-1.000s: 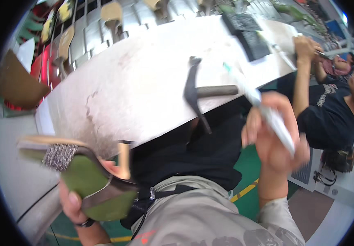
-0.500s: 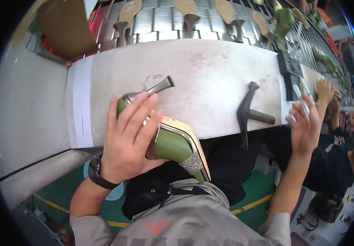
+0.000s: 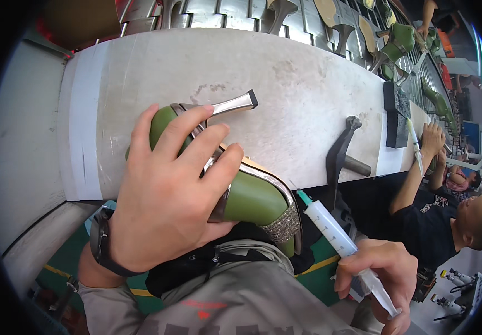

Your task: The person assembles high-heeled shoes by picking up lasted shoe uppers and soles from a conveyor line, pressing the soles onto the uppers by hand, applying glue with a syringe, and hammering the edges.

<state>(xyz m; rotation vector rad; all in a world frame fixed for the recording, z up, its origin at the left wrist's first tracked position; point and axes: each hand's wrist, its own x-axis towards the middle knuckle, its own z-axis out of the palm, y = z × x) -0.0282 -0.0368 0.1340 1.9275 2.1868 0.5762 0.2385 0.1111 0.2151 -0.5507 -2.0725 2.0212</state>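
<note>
My left hand [image 3: 165,192] is closed round a green high-heeled shoe [image 3: 255,198]. The shoe lies on its side over the near edge of the bench, its metallic heel [image 3: 232,105] pointing away and right. A glittery band [image 3: 281,224] crosses the toe end, which points toward me. In my right hand [image 3: 383,262] is a syringe [image 3: 330,229] with a green needle hub, the fingers curled round the barrel's rear and the plunger. Its thin needle points up and left, close to the shoe's sole edge near the toe; whether it touches I cannot tell.
A hammer [image 3: 337,156] lies on the pale bench [image 3: 296,72] to the right. Beyond it stands a black block [image 3: 396,114] with another syringe [image 3: 415,142] beside it. Metal slats [image 3: 207,17] at the back carry soles, heels and green shoes [image 3: 436,100]. A co-worker's hands [image 3: 433,139] are at far right.
My right hand has come down and left from near the black block, now with the syringe beside the shoe's toe. My left hand still holds the shoe; the whole view has shifted.
</note>
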